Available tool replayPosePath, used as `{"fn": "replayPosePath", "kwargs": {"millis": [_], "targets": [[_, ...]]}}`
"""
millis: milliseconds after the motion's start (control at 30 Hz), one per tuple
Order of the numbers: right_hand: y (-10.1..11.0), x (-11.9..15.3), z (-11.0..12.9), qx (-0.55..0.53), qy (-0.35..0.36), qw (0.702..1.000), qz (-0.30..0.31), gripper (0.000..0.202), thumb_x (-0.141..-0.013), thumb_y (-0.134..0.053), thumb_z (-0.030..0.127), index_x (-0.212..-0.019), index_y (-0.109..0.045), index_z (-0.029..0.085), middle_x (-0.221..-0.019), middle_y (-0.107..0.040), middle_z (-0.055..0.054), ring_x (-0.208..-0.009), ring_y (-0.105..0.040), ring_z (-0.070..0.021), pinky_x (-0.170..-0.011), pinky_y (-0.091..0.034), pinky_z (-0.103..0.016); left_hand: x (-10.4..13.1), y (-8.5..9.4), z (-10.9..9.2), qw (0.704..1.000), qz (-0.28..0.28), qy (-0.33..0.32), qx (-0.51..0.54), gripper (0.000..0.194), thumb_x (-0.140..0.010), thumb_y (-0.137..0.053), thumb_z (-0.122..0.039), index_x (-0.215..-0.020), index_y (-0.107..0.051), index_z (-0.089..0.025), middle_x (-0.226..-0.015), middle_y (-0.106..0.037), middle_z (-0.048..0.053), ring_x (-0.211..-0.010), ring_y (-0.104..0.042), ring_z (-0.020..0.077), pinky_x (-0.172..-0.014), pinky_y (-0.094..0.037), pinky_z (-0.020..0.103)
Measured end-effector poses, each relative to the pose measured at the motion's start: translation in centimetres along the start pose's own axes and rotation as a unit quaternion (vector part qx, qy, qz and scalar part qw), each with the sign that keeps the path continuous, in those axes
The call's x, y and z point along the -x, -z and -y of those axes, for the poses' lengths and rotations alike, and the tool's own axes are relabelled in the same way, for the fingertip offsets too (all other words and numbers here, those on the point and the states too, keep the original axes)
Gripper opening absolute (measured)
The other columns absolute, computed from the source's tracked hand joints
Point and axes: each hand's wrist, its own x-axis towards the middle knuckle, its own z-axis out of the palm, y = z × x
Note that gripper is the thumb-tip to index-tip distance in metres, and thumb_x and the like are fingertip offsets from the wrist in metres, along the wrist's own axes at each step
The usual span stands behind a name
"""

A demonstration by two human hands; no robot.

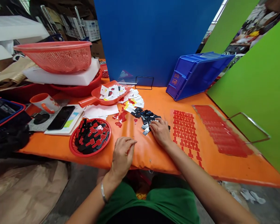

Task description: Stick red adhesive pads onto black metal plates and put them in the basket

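Note:
My right hand (160,130) rests on a pile of small black pieces (147,116) at the middle of the orange table, fingers curled over them; what is under the fingertips is hidden. My left hand (124,152) hovers near the table's front edge, thumb and fingertips pressed together, and anything between them is too small to see. To its left a round red basket (72,146) holds red and black pieces. Loose red pieces (121,117) lie beyond my left hand. Rows of red T-shaped pieces (184,128) are laid out right of my right hand.
A red scoop (96,94) with white cards stands behind. A phone (61,118) on papers and a mug (44,102) are at left. A blue bin (193,74) and a red sheet (221,130) are at right, beside a wire handle (256,119).

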Motion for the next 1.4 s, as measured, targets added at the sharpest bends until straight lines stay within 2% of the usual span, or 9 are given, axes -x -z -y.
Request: {"fn": "replayPosePath", "kwargs": {"millis": [200, 333, 433, 500, 600, 733, 867, 1133, 1400], "targets": [[2.9, 0.9, 1.7, -0.118, -0.032, 0.984, -0.126, 0.015, -0.092, -0.047, 0.020, -0.091, -0.062, 0.020, -0.095, -0.064, -0.009, -0.096, -0.054, -0.0230, -0.084, -0.040, -0.040, -0.3, -1.7, -0.1, 0.963, 0.091, 0.177, 0.179, 0.022, -0.088, -0.054, -0.031, -0.102, -0.065, -0.019, -0.103, -0.065, 0.008, -0.098, -0.059, 0.0197, -0.088, -0.046, 0.033], [6.2, 3.2, 4.7, -0.281, -0.041, 0.951, -0.125, 0.016, -0.091, -0.047, 0.016, -0.097, -0.060, 0.023, -0.090, -0.059, -0.007, -0.091, -0.057, -0.0207, -0.080, -0.047, -0.037, -1.3, -2.2, -0.8, 0.777, 0.215, 0.405, 0.432, 0.049, -0.086, -0.050, -0.053, -0.117, -0.056, -0.015, -0.094, -0.067, 0.010, -0.073, -0.063, 0.0137, -0.068, -0.049, 0.026], [8.0, 5.9, 6.1, -0.320, 0.000, 0.944, -0.076, 0.022, -0.090, -0.048, 0.012, -0.103, -0.060, 0.025, -0.093, -0.059, -0.006, -0.091, -0.057, -0.0193, -0.078, -0.049, -0.035, -1.5, -2.7, -1.2, 0.673, 0.297, 0.447, 0.508, 0.047, -0.074, -0.068, -0.048, -0.104, -0.063, -0.012, -0.086, -0.068, 0.008, -0.061, -0.059, 0.0079, -0.060, -0.045, 0.019], [8.6, 7.5, 5.9, -0.313, 0.006, 0.949, -0.043, 0.024, -0.089, -0.050, 0.014, -0.108, -0.059, 0.025, -0.099, -0.060, -0.007, -0.094, -0.058, -0.0196, -0.080, -0.049, -0.036, -1.6, -3.2, -1.3, 0.687, 0.299, 0.446, 0.489, 0.042, -0.063, -0.079, -0.036, -0.095, -0.066, -0.011, -0.082, -0.069, 0.006, -0.059, -0.058, 0.0071, -0.060, -0.045, 0.018], [8.8, 9.4, 3.4, -0.276, -0.095, 0.956, -0.034, 0.019, -0.088, -0.054, 0.024, -0.107, -0.059, 0.023, -0.100, -0.063, -0.008, -0.093, -0.059, -0.0211, -0.080, -0.050, -0.037, -1.5, -4.4, -1.4, 0.777, 0.259, 0.413, 0.400, 0.034, -0.061, -0.079, -0.031, -0.088, -0.068, -0.013, -0.078, -0.070, 0.005, -0.063, -0.062, 0.0125, -0.064, -0.048, 0.023], [8.3, 10.5, -2.2, -0.173, -0.314, 0.929, -0.091, 0.014, -0.087, -0.049, 0.029, -0.093, -0.058, 0.019, -0.087, -0.062, -0.007, -0.077, -0.058, -0.0203, -0.070, -0.049, -0.035, -1.4, -5.9, -1.7, 0.917, 0.195, 0.269, 0.219, 0.015, -0.074, -0.066, -0.030, -0.080, -0.069, -0.017, -0.079, -0.070, 0.004, -0.073, -0.064, 0.0178, -0.071, -0.049, 0.028], [7.9, 10.5, -6.3, -0.045, -0.309, 0.949, -0.049, 0.011, -0.081, -0.049, 0.020, -0.079, -0.059, 0.018, -0.085, -0.059, -0.010, -0.084, -0.055, -0.0244, -0.078, -0.046, -0.039, -1.0, -6.6, -1.4, 0.980, 0.151, 0.113, 0.068, 0.013, -0.081, -0.058, -0.025, -0.084, -0.070, -0.020, -0.083, -0.070, 0.004, -0.082, -0.062, 0.0207, -0.078, -0.048, 0.034], [8.5, 9.6, -8.8, -0.068, -0.319, 0.942, 0.075, 0.007, -0.072, -0.057, 0.015, -0.066, -0.057, 0.019, -0.074, -0.060, -0.004, -0.070, -0.055, -0.0178, -0.064, -0.041, -0.027, -0.7, -6.4, -0.6, 0.986, 0.159, 0.039, -0.013, 0.014, -0.082, -0.058, -0.022, -0.088, -0.070, -0.019, -0.087, -0.071, 0.007, -0.087, -0.061, 0.0215, -0.082, -0.047, 0.038], [8.5, 9.5, -8.4, -0.042, -0.331, 0.940, 0.076, 0.008, -0.073, -0.057, 0.012, -0.075, -0.063, 0.016, -0.080, -0.061, -0.008, -0.073, -0.056, -0.0195, -0.068, -0.042, -0.029, -4.2, -9.6, -2.3, 0.899, 0.200, 0.287, 0.264, 0.017, -0.074, -0.065, -0.031, -0.081, -0.058, -0.017, -0.070, -0.066, 0.001, -0.066, -0.064, 0.0153, -0.064, -0.052, 0.027]]}}
